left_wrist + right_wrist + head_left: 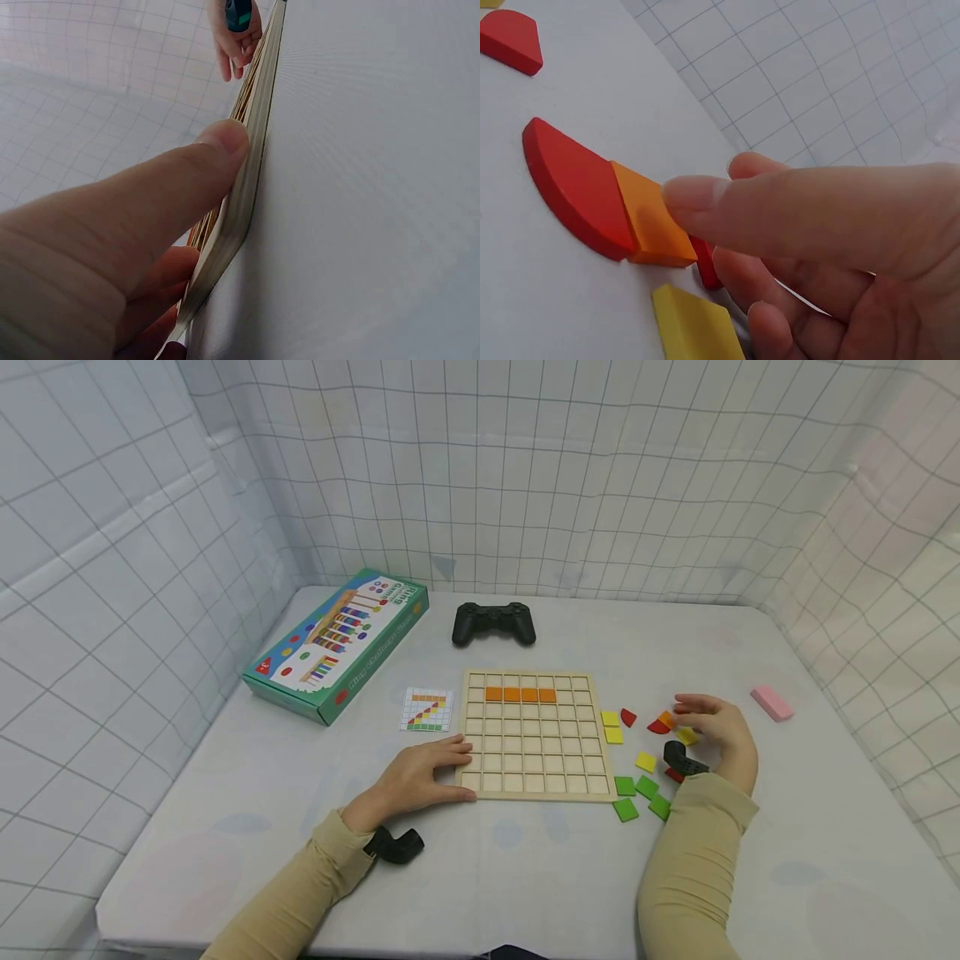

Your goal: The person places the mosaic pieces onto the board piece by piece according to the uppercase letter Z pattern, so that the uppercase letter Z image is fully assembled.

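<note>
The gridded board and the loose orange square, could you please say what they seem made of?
Gridded board: probably bare wood, matt, judging by its pale tan colour and layered-looking edge. Loose orange square: painted wood or plastic, I cannot tell which; its face looks smooth, fairly matt and evenly coloured.

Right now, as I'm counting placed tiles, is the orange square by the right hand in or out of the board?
Out: the head view shows the orange square by the right hand, right of the board.
</note>
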Available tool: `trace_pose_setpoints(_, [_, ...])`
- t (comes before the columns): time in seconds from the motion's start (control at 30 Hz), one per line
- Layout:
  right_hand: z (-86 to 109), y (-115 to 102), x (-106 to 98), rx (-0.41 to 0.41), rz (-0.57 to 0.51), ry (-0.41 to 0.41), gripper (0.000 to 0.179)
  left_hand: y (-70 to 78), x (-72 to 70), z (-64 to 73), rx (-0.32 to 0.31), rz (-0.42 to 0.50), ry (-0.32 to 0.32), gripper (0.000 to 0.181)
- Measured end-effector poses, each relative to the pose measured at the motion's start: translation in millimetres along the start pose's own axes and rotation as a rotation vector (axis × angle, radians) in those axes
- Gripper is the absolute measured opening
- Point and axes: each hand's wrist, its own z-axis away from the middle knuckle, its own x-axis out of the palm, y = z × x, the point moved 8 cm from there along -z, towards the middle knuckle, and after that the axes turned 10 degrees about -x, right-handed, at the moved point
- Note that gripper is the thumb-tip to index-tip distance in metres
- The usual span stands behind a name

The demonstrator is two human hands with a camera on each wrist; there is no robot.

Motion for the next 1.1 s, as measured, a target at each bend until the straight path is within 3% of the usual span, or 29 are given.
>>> trace_pose_setpoints(0.4, [-1.7,-5.2,6.5,-0.008,0.058,-0.052,0.061,0.9,-0.8,0.5,0.018,-0.004,0.024,0.064])
trace_pose_setpoints(0.87, [-4.5,1.0,7.6,0.065,0.074,-0.012,0.057,-0.3,-0.2,-0.3,0.010,-0.004,0.015,0.064])
trace_pose_setpoints(1.1, [-5.9,-3.5,8.0,0.051,0.107,-0.003,0.052,-0.8,0.4,-0.4,0.008,0.000,0.012,0.064])
